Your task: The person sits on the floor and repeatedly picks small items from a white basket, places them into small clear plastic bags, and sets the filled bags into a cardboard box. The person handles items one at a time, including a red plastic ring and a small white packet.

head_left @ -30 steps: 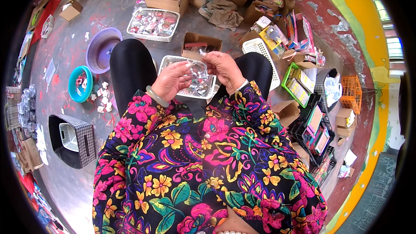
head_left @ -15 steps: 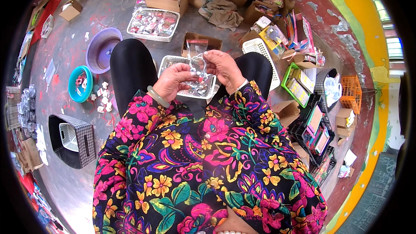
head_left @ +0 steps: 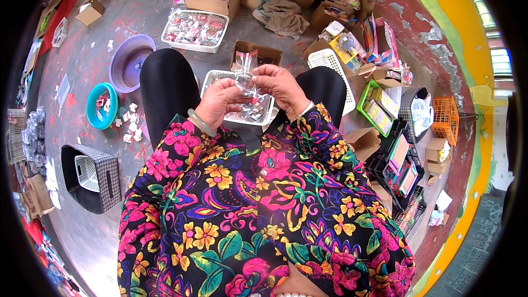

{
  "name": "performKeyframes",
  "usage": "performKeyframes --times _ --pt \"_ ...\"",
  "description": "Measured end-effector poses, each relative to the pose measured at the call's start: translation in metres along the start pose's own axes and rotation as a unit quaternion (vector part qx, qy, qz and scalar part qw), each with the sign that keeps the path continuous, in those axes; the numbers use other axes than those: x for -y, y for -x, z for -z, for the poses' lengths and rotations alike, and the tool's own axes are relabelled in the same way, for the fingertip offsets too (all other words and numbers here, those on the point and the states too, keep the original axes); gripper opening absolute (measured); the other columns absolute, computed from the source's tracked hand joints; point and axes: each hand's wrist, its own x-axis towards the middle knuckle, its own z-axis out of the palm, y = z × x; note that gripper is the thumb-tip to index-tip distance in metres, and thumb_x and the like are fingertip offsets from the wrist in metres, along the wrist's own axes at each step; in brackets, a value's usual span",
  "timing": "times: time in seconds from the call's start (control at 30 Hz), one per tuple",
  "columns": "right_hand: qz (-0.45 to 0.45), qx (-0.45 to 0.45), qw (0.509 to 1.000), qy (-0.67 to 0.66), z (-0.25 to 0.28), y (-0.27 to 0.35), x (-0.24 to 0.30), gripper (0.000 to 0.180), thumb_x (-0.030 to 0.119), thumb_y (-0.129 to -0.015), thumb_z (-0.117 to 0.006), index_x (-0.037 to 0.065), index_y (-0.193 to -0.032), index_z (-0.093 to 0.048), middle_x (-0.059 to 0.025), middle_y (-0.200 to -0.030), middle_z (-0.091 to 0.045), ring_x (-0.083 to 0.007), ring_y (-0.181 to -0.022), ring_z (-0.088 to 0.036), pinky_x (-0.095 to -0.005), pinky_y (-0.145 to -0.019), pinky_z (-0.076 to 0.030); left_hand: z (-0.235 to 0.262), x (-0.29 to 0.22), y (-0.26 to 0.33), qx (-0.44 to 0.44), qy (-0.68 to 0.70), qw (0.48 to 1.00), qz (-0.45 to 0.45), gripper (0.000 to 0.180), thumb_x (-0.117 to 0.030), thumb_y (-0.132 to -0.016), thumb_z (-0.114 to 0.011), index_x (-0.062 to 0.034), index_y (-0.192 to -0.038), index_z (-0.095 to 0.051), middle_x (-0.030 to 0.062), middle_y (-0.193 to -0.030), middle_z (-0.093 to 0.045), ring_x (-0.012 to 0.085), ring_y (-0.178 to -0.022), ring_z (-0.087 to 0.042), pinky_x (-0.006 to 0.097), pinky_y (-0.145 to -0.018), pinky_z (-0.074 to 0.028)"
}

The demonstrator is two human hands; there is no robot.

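Between my knees, my left hand [head_left: 221, 102] and my right hand [head_left: 282, 88] pinch a small clear plastic bag [head_left: 245, 78] from its two sides. The bag is see-through and shiny; what it contains, if anything, is too small to make out. Under my hands stands a white plastic basket [head_left: 208, 79] with small dark and red items in clear wrapping [head_left: 256, 113] inside. My hands hide part of it. Just beyond the basket sits an open cardboard box [head_left: 270, 55].
On the left are a purple basin [head_left: 117, 69], a turquoise bowl [head_left: 91, 111], scattered white pieces [head_left: 132, 126] and a checked bin [head_left: 113, 179]. A white basket of packets [head_left: 192, 48] stands ahead. To the right are a white basket [head_left: 347, 102], a green basket [head_left: 361, 99] and black crates [head_left: 404, 187].
My hands have drawn closer together around the bag. The right hand has come slightly left and down, and the bag now stands up more flatly between the fingers.
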Motion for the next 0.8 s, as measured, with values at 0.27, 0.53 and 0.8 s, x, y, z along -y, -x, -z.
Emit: performKeyframes --times 0.27,0.53,0.8 --pt "-0.008 -0.008 1.000 -0.008 0.003 0.000 -0.001 0.012 0.014 -0.084 -0.061 0.004 -0.091 -0.062 0.0006 -0.075 -0.061 -0.0049 -0.063 -0.053 -0.0178 -0.058 -0.044 0.000 -0.005 0.004 0.022 0.082 0.996 -0.024 0.023 -0.017 -0.089 -0.053 -0.0044 -0.108 -0.054 0.0054 -0.099 -0.063 0.0094 -0.080 -0.060 0.020 -0.063 -0.048" --pt "-0.016 -0.011 1.000 -0.015 0.000 0.003 0.001 0.016 0.020 -0.086 -0.059 0.005 -0.091 -0.061 0.0015 -0.072 -0.058 -0.0057 -0.060 -0.053 -0.0178 -0.056 -0.044 0.008 0.003 -0.002 -0.035 0.064 0.996 -0.056 0.016 -0.018 -0.090 -0.052 -0.0051 -0.099 -0.056 0.0035 -0.086 -0.064 0.0047 -0.070 -0.055 0.016 -0.052 -0.039" --pt "-0.049 0.045 0.996 0.058 -0.001 0.003 0.002 0.015 0.017 -0.084 -0.061 0.003 -0.087 -0.058 -0.0036 -0.076 -0.061 -0.0100 -0.065 -0.059 -0.0198 -0.058 -0.047 0.010 0.002 -0.003 -0.057 0.076 0.991 -0.093 0.015 -0.017 -0.092 -0.049 -0.0043 -0.098 -0.053 0.0079 -0.090 -0.064 0.0049 -0.067 -0.054 0.017 -0.050 -0.037"
